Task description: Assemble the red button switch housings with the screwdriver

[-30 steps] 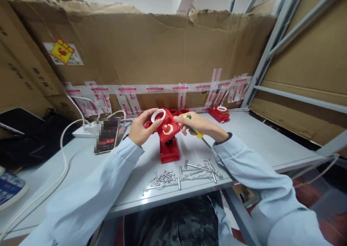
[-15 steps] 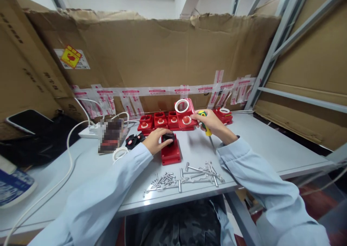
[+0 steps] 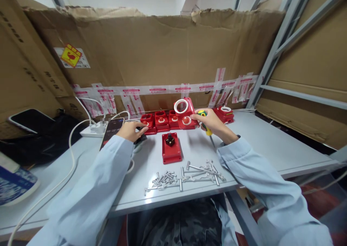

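My right hand [image 3: 207,121] is closed on a red plastic cover [image 3: 191,112] that carries a white ring and a round red button. A screwdriver [image 3: 202,113] with a yellow and green handle is held in the same hand, its shaft pointing down. My left hand [image 3: 131,130] is at the leftmost red box [image 3: 147,118] of a row at the back, thumb and forefinger apart; whether the fingertips touch it I cannot tell. Between my hands a red base [image 3: 171,153] lies on the table with a small black switch part [image 3: 170,140] on it.
Loose screws [image 3: 165,178] and several metal T-shaped rods [image 3: 200,170] lie near the front edge. A phone [image 3: 110,130] leans by a white power strip [image 3: 92,131] at left. Another red unit [image 3: 224,115] sits at back right. Cardboard [image 3: 162,54] walls the back.
My left hand has left the black part on the red base and moved left and back to the row of red boxes. My right hand stays with the cover and screwdriver.
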A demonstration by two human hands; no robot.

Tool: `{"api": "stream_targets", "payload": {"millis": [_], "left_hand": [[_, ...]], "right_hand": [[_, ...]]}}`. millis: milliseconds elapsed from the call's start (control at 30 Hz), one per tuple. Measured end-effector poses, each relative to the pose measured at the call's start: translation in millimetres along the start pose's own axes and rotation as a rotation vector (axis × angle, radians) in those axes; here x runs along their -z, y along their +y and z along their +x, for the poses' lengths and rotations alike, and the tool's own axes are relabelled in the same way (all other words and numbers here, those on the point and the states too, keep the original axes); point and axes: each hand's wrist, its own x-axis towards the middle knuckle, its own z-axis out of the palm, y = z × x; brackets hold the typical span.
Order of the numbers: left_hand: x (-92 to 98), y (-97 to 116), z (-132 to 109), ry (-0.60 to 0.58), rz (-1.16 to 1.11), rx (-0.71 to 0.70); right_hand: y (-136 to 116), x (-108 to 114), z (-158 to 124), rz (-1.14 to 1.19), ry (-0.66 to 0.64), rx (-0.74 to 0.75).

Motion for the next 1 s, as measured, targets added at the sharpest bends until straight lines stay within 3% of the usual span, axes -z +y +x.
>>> {"api": "stream_targets", "payload": {"millis": [67, 200, 367, 567, 733, 900, 1000], "left_hand": [[-5.4, -16.6, 4.4, -0.122, 0.118, 0.05], [-16.4, -30.7, 8.7, -0.182, 0.162, 0.046], [-7.8, -21.9, 1.5, -0.185, 0.204, 0.018], [-3.6, -0.5, -8.8, -0.327, 0.144, -0.198], [-15.6, -5.1, -10.4, -0.455, 0.172, -0.147], [-15.2, -17.5, -8.5, -0.398, 0.073, -0.175], [-6.0, -5.1, -8.4, -0.245, -0.079, -0.279]], "right_hand": [[0.3, -0.7, -0.1, -0.002, -0.008, 0.003], [1.3, -1.2, -1.1, -0.001, -0.025, 0.01], [3.5, -0.9, -0.1, -0.004, -0.036, 0.017], [0.8, -2.6, -1.6, -0.059, -0.035, -0.011], [-0.4, -4.7, -3.3, -0.086, -0.058, -0.021], [1.8, -4.6, -3.3, -0.095, -0.101, -0.008], [1.3, -7.0, -5.7, -0.136, -0.116, 0.022]]}}
